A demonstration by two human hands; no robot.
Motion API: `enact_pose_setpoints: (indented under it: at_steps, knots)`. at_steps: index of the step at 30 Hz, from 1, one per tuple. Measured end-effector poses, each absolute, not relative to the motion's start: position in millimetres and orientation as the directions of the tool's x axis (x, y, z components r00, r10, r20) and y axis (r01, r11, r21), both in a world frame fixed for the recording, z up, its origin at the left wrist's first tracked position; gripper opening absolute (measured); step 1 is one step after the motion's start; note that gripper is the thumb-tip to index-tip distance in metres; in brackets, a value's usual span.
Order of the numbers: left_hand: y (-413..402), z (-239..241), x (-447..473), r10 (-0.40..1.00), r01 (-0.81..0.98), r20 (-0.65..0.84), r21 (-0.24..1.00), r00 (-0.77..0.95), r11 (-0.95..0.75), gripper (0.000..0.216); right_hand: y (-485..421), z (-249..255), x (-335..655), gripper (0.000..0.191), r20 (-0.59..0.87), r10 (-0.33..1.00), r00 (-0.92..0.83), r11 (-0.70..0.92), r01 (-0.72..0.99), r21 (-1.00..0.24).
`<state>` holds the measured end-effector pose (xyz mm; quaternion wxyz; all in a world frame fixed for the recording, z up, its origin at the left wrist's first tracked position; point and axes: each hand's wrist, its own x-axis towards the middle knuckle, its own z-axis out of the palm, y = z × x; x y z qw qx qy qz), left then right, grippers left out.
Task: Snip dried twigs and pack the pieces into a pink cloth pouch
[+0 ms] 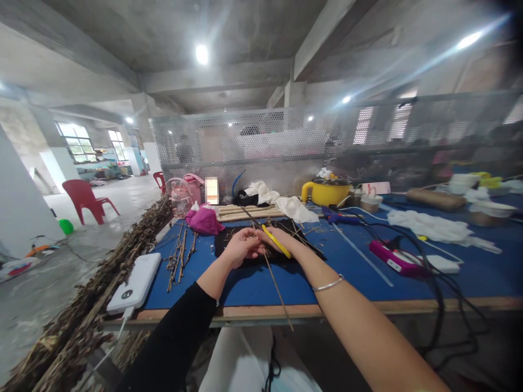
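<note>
A dry twig (278,288) has its near end overhanging the wooden edge of the blue surface (245,294); its long axis runs near to far, slanting from that end, at the right, up to the left into the place where the two hands meet. At the near left lies a white power bank (139,277) with a small dark display, too small to read. Farther in, the left hand (245,246) has its fingers curled almost closed and seems to pinch the twig, which leaves the grip on the near side. The right hand (280,238) sits against it at the right, about as near to the twig; a yellow handle (281,249) crosses it, but its fingers are hidden, so I cannot tell how far they close or on what. Beneath both hands is a black cloth (222,242), with loose twigs (178,255) to the left and a magenta power strip (394,258) well to the right. Beyond are a purple pouch (204,220), a blue glue gun (341,216) and a yellow pot (327,193). No brand or writing is legible anywhere.
</note>
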<state>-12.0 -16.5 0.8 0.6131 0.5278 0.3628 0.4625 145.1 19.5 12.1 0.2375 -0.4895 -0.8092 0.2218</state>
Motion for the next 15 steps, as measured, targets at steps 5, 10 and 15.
enact_pose_setpoints:
  at_steps: [5,10,15]
  knots:
    - [-14.6,-0.7,-12.3,0.954,-0.176,0.027,0.984,0.299,0.028,0.026,18.1,13.1,143.0,0.065,0.142,0.906,-0.399,0.403,0.708,-0.58]
    - [-14.9,-0.5,-12.8,0.957,-0.161,0.009,0.986,0.291,0.04,0.021,18.7,13.4,144.0,0.071,0.117,0.9,-0.421,0.409,0.719,-0.562]
    - [-17.0,1.8,-11.7,0.96,-0.164,0.002,0.985,0.279,0.045,0.023,16.8,13.8,144.9,0.074,0.123,0.9,-0.419,0.412,0.724,-0.553]
